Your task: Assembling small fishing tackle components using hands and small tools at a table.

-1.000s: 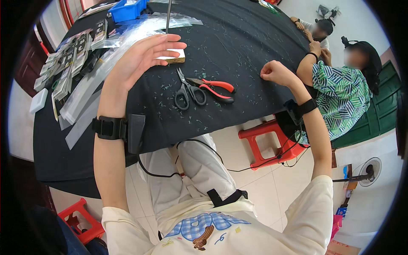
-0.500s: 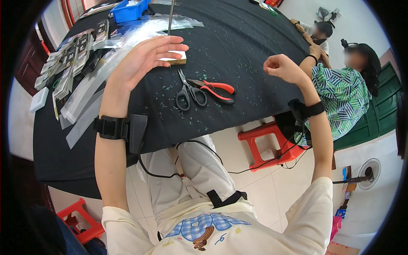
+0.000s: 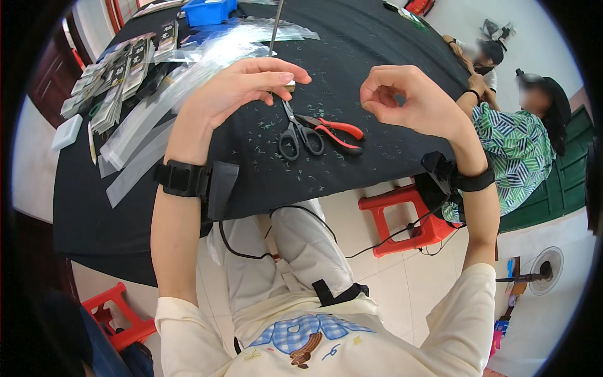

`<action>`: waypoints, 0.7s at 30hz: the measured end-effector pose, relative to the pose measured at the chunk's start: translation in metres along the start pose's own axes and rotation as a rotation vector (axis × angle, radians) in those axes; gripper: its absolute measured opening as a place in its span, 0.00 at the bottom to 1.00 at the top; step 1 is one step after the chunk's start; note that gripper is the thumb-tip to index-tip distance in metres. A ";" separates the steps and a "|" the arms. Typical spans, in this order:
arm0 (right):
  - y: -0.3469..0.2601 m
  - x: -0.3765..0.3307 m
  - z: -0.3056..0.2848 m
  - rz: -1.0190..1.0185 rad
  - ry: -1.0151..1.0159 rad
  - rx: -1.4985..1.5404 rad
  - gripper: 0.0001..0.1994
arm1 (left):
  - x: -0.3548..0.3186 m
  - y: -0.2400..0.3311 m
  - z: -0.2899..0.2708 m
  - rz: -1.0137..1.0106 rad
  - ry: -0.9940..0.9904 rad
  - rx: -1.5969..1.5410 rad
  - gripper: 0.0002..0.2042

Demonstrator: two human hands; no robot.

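My left hand (image 3: 242, 88) hovers palm-down over the black table (image 3: 352, 50), fingers stretched out and thumb apart. Its fingertips reach a small wooden block (image 3: 289, 85) from which a thin metal rod (image 3: 275, 25) stands up. My right hand (image 3: 408, 100) is raised above the table's near edge, thumb and forefinger pinched together. Anything between them is too small to see. Black-handled scissors (image 3: 298, 135) and red-handled pliers (image 3: 339, 129) lie between my hands on the cloth, among tiny green scraps.
Clear plastic sleeves (image 3: 138, 144) and stacks of packed dark strips (image 3: 119, 88) cover the table's left side. A blue tray (image 3: 210, 9) stands at the far edge. A seated person in a green patterned shirt (image 3: 515, 151) is to the right. Below are red stools (image 3: 402, 217) and cables, with a fan (image 3: 543, 267) further right.
My right hand has lifted from the table's right edge and moved left and nearer, fingers now pinched. My left hand stays over the block.
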State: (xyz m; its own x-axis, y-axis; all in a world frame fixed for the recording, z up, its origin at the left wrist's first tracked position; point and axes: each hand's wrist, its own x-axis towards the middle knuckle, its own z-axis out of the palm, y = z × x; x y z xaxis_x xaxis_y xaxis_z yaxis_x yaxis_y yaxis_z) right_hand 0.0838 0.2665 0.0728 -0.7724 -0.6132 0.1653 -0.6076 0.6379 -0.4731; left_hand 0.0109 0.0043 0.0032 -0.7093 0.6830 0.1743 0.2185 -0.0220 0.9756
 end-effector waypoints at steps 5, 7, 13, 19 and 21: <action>0.005 0.013 0.009 -0.004 0.009 0.079 0.04 | 0.001 0.000 0.004 -0.026 -0.078 0.016 0.14; 0.004 0.018 0.012 -0.005 0.009 0.092 0.04 | 0.002 -0.003 0.004 -0.021 -0.095 0.014 0.14; 0.002 0.027 0.025 -0.019 0.013 0.232 0.05 | 0.004 -0.007 0.005 -0.040 -0.166 0.017 0.12; 0.002 0.029 0.024 0.060 -0.034 0.337 0.03 | 0.003 -0.008 0.004 -0.061 -0.167 0.040 0.11; 0.004 0.029 0.025 0.062 -0.026 0.329 0.03 | 0.004 -0.009 0.004 -0.050 -0.149 0.035 0.11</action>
State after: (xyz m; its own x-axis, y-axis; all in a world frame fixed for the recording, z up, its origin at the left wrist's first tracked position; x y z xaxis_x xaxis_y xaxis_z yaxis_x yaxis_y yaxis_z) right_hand 0.0637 0.2401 0.0540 -0.7982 -0.5927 0.1073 -0.4645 0.4923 -0.7361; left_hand 0.0092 0.0099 -0.0051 -0.6133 0.7833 0.1013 0.2108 0.0387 0.9768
